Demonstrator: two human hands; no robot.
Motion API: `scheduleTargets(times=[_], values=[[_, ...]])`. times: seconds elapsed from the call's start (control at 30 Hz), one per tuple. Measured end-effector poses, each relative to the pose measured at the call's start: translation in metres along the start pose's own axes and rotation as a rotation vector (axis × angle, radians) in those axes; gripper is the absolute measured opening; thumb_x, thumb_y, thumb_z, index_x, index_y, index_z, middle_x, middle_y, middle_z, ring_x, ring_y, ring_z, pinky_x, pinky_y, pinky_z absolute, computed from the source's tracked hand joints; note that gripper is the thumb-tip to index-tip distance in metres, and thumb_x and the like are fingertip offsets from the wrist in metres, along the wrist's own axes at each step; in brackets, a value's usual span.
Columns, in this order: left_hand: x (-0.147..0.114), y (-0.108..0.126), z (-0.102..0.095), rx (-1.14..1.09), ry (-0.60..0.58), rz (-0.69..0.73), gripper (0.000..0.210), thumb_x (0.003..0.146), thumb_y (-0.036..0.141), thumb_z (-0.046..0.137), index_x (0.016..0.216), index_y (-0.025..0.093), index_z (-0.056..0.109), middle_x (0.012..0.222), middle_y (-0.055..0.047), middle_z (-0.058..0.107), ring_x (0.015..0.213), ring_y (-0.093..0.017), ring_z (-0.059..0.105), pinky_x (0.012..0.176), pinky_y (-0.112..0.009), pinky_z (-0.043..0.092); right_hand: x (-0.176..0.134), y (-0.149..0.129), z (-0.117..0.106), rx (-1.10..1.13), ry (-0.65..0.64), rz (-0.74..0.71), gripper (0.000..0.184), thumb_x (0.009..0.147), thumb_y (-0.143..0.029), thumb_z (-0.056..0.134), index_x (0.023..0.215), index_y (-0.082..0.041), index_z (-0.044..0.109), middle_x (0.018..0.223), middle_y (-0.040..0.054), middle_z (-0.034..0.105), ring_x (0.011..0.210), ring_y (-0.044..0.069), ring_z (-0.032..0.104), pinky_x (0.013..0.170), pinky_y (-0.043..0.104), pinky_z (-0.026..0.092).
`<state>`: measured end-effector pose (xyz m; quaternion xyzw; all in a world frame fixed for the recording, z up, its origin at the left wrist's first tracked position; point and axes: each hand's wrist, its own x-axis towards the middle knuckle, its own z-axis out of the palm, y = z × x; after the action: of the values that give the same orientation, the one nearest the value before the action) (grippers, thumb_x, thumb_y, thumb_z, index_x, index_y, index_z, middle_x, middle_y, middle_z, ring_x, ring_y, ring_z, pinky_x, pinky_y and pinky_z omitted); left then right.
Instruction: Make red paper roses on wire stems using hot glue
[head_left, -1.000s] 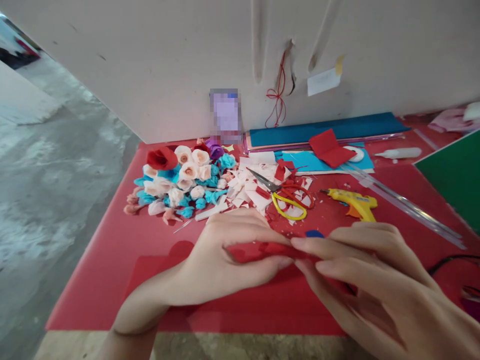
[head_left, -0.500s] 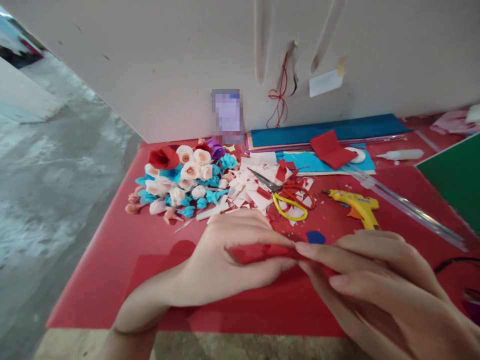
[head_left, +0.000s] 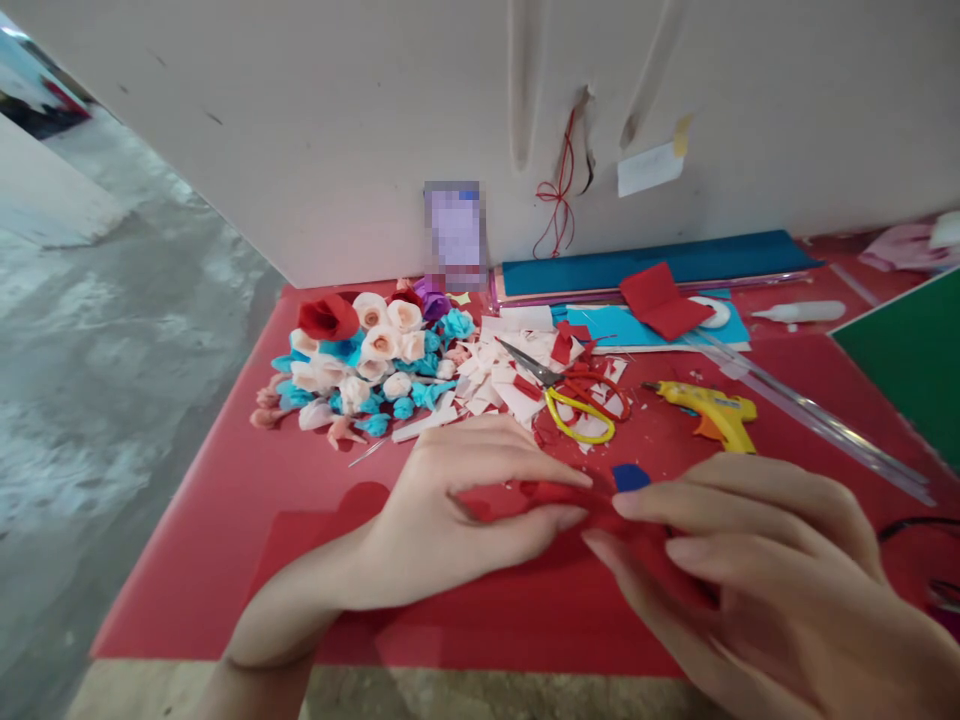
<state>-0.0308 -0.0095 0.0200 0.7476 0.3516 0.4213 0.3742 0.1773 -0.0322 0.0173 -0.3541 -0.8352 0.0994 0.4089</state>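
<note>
A piece of red paper (head_left: 600, 508) stretches between my two hands above the front of the red table. My left hand (head_left: 472, 500) pinches its left end between thumb and forefinger. My right hand (head_left: 757, 560) grips the other end, with the thumb below and the fingers above; part of the paper is hidden inside this hand. Just beyond the fingers lies a small blue paper piece (head_left: 631, 477). Scissors (head_left: 570, 392) with one yellow and one red handle rest on a heap of white and red paper scraps (head_left: 491, 375).
Paper flowers (head_left: 382, 345) are bunched at the back left. A yellow glue gun (head_left: 709, 405) lies right of the scissors, near clear plastic strips (head_left: 825, 420). Behind are a dark blue sheet (head_left: 652, 262), folded red paper (head_left: 664, 300) and a white bottle (head_left: 799, 312). A pale wall (head_left: 337, 130) rises behind.
My right hand has shifted slightly right, and its fingertips have drawn apart from my left fingertips. More of the red paper shows between the hands. Things on the table have stayed put.
</note>
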Motion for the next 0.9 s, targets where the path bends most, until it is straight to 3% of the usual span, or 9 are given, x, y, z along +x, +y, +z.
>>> scheduleTargets(times=[0.1, 0.2, 0.37, 0.53, 0.9], values=[[0.001, -0.004, -0.001, 0.045, -0.001, 0.042, 0.020, 0.076, 0.008, 0.067, 0.093, 0.016, 0.069, 0.082, -0.003, 0.073, 0.076, -0.015, 0.064, 0.074, -0.028, 0.053, 0.016, 0.001, -0.003, 0.023, -0.003, -0.019, 0.027, 0.078, -0.010, 0.063, 0.104, -0.017, 0.054, 0.095, 0.0043, 0.062, 0.092, 0.017, 0.057, 0.079, 0.029, 0.051], [0.003, -0.009, -0.001, 0.049, -0.046, 0.100, 0.020, 0.075, 0.006, 0.067, 0.093, 0.014, 0.069, 0.082, -0.004, 0.073, 0.076, -0.014, 0.064, 0.078, -0.028, 0.052, 0.024, 0.008, -0.004, 0.065, -0.100, 0.124, 0.016, 0.085, -0.012, 0.054, 0.100, -0.018, 0.058, 0.101, 0.0049, 0.061, 0.098, 0.016, 0.058, 0.081, 0.024, 0.051], [0.006, -0.013, -0.004, 0.050, -0.095, 0.141, 0.020, 0.074, 0.005, 0.066, 0.092, 0.013, 0.070, 0.083, -0.005, 0.070, 0.076, -0.012, 0.061, 0.074, -0.026, 0.050, 0.030, 0.023, 0.003, 0.431, -0.305, 0.220, 0.011, 0.088, -0.018, 0.054, 0.091, -0.025, 0.061, 0.087, -0.0036, 0.067, 0.079, 0.010, 0.064, 0.061, 0.012, 0.051], [0.008, -0.017, -0.007, -0.072, -0.134, 0.093, 0.022, 0.072, 0.005, 0.068, 0.091, 0.015, 0.071, 0.081, -0.005, 0.067, 0.077, -0.012, 0.060, 0.075, -0.025, 0.050, 0.033, 0.027, 0.007, 0.725, -0.494, 0.416, 0.011, 0.088, -0.021, 0.053, 0.086, -0.020, 0.064, 0.080, -0.0007, 0.066, 0.072, 0.011, 0.063, 0.062, 0.016, 0.051], [0.010, -0.027, -0.004, -0.302, -0.153, -0.022, 0.026, 0.071, 0.006, 0.071, 0.094, 0.019, 0.070, 0.082, -0.003, 0.069, 0.077, -0.013, 0.062, 0.076, -0.024, 0.050, 0.031, 0.030, 0.016, 1.051, -0.587, 0.669, 0.010, 0.085, -0.027, 0.059, 0.084, -0.017, 0.060, 0.077, 0.0001, 0.059, 0.071, 0.009, 0.056, 0.063, 0.015, 0.046]])
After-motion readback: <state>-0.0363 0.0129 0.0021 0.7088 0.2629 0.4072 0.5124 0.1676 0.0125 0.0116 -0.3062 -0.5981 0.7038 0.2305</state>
